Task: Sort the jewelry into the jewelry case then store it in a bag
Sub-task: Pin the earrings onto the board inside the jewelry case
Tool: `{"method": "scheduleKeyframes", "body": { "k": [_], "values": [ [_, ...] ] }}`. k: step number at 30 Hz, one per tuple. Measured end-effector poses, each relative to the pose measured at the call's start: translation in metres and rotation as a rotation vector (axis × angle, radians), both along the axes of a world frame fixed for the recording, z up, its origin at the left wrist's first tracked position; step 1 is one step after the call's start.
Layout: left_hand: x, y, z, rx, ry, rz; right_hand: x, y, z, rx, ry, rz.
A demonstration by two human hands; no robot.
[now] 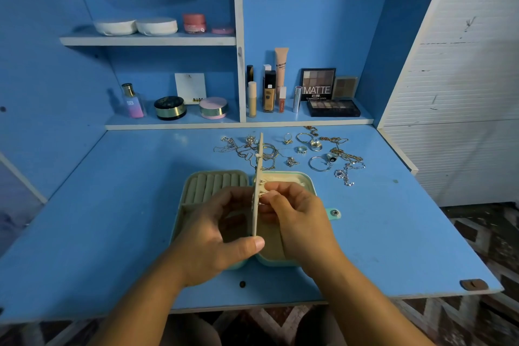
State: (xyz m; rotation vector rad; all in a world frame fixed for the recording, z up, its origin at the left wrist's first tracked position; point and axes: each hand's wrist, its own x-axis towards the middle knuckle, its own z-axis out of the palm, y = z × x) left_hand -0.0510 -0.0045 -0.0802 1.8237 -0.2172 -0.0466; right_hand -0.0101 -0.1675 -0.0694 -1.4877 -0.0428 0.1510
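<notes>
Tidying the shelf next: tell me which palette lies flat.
The long black palette, in front; the MATTE palette and the small brown palette stand propped behind it.

Bare forearms reach the frame bottom; left hand (213, 236), right hand (302, 218); left thumbnail short, plain.

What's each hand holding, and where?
The left hand grips the upright earring panel by its near edge; the right hand pinches a small stud on its right side.

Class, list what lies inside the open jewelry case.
Ring rolls far left, and an upright panel with studs. The left hand holds the panel; the right hand pinches a stud. Both hide the near half of the case.
</notes>
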Motion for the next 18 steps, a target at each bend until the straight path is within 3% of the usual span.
{"method": "scheduleKeyframes", "body": {
  "k": [2, 6, 10, 14, 18],
  "values": [
    [0.000, 0.000, 0.000, 0.001, 0.003, -0.002, 0.001, -0.001, -0.001, -0.037, -0.043, 0.014],
    [0.001, 0.000, 0.000, 0.003, -0.004, -0.005, 0.005, -0.003, -0.004, -0.368, -0.245, 0.029],
    [0.000, 0.000, 0.000, -0.003, 0.004, -0.001, 0.008, -0.004, -0.002, -0.548, -0.425, 0.040],
    [0.002, 0.001, 0.000, -0.003, 0.016, -0.009, 0.010, -0.006, -0.003, -0.642, -0.559, 0.028],
    [0.002, 0.001, 0.000, 0.002, 0.006, -0.011, 0.012, -0.008, -0.004, -0.639, -0.511, 0.057]
  ]
}}
